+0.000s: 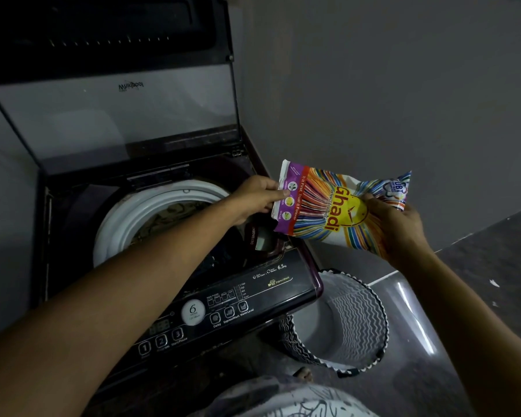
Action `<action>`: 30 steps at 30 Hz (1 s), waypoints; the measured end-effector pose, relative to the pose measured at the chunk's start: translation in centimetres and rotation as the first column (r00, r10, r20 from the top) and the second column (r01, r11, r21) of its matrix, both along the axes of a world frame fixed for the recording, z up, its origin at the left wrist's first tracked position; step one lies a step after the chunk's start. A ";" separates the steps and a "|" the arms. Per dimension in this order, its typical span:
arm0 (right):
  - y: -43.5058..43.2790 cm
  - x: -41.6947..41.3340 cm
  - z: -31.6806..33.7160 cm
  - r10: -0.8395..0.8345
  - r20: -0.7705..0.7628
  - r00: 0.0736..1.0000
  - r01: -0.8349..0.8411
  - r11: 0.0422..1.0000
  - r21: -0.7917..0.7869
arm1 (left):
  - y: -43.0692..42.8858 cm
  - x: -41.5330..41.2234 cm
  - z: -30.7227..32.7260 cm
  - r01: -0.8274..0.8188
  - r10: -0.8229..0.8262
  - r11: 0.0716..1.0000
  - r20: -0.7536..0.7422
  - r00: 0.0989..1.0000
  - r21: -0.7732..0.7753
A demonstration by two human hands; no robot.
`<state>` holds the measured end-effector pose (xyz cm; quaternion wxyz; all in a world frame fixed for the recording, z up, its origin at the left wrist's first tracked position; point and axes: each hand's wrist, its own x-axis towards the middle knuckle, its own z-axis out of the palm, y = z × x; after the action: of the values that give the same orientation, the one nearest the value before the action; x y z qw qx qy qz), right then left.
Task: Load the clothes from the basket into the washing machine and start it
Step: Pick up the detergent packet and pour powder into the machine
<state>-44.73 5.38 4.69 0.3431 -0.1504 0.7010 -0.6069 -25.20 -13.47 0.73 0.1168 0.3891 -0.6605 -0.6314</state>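
Observation:
A top-loading washing machine (271, 291) stands with its lid (112, 115) raised. Clothes (169, 216) lie inside the white-rimmed drum (118, 224). I hold a colourful detergent powder bag (337, 206) over the machine's right side, above the small detergent drawer (263, 239). My left hand (253, 198) pinches the bag's left end. My right hand (394, 224) grips its right end. The zigzag-patterned laundry basket (358, 314) stands on the floor to the right of the machine, and its pale inside shows no clothes.
The control panel with round buttons (161, 341) runs along the machine's front edge. A grey wall (373, 85) rises behind and to the right. Shiny dark floor (433, 341) surrounds the basket. My patterned clothing (283, 401) shows at the bottom.

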 end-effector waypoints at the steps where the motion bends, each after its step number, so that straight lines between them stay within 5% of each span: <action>1: 0.0 0.0 0.1 0.002 0.003 1.000 -0.002 1.000 -0.002 | 0.0 0.0 0.1 0.000 0.000 1.000 -0.003 1.000 0.000; 30: -0.4 -1.0 0.0 -0.002 -0.025 1.000 0.002 1.000 0.018 | -0.5 -0.3 0.4 0.011 -0.012 1.000 -0.023 1.000 -0.027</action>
<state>-45.74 4.98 4.70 0.3350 -0.1540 0.7109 -0.5989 -25.55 -13.95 1.11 0.1260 0.3765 -0.6698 -0.6275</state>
